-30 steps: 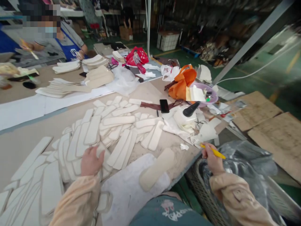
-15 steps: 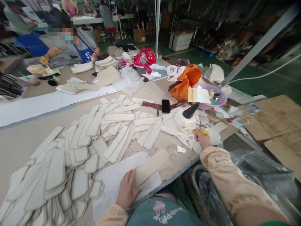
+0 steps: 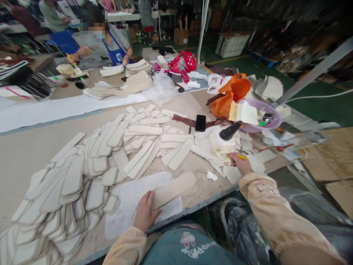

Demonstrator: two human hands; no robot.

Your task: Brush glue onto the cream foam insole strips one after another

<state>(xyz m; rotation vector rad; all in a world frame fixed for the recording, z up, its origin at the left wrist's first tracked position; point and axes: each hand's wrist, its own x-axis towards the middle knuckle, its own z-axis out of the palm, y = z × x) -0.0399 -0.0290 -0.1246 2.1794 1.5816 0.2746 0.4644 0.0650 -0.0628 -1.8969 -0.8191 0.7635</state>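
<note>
My left hand lies with fingers outstretched on the near end of a long beige padded strip. Under that strip is a white sheet at the table's front edge. My right hand is closed around a yellow-handled brush, at the opening of a cut-open white jug with a black spout-like part. The brush's tip is hidden at the jug. Left of my hands spreads a large heap of pale rounded strips.
A black phone and a crumpled white scrap lie on the table. Behind the jug stand a purple basin and an orange bag. Across the table, a co-worker in a blue apron holds a yellow-handled tool. Cardboard lies at right.
The whole view has shifted, so the table things appear farther right. My right hand has pushed the brush lower at the jug's opening. My left hand stays on the strip.
</note>
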